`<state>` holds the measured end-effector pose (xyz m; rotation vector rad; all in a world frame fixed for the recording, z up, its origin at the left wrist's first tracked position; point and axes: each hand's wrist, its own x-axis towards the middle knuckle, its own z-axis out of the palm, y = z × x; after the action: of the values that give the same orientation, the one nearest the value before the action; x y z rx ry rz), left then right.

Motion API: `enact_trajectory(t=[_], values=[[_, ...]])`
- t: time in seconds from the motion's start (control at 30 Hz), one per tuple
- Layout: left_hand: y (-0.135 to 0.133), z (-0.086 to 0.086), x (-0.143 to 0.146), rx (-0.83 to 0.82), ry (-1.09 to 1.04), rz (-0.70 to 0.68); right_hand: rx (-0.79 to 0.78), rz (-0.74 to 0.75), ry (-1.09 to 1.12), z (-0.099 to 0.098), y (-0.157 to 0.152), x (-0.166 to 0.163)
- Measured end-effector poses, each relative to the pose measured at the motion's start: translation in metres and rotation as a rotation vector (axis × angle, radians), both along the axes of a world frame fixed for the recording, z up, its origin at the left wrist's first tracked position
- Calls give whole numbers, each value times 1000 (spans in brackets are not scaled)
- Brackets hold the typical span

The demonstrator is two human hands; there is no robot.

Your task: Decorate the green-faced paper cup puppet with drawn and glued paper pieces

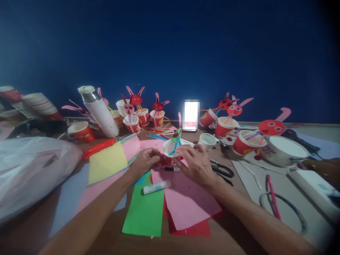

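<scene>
In front of me a red and white paper cup (169,146) stands on pink paper. Blue straws inside it hold up a small green paper face (175,136) with a pink ear. My right hand (198,163) curves around the cup's right side, thumb low and fingers near the rim. At the cup's left, my left hand (146,160) is closed in a pinch; a bit of red shows at its fingertips, too small to name. A glue stick (156,187) lies just below, across green paper (145,216) and pink paper (190,200). Behind the glue stick is a black marker (172,169).
Several finished-looking cups with red paper faces, such as one at right (249,143), line the back. A white bottle (99,113), orange-red cutter (99,148) and plastic bag (34,170) are left. Black-handled scissors (225,171), a white mug (208,142) and bowl (285,150) are right.
</scene>
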<state>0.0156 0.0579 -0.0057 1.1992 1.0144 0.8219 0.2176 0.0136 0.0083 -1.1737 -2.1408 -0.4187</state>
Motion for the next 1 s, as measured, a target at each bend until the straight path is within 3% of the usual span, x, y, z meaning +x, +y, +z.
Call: enact_trajectory(t=[1.0], values=[[-2, -4, 6, 23, -39, 7, -178, 29, 13, -10, 4, -6]])
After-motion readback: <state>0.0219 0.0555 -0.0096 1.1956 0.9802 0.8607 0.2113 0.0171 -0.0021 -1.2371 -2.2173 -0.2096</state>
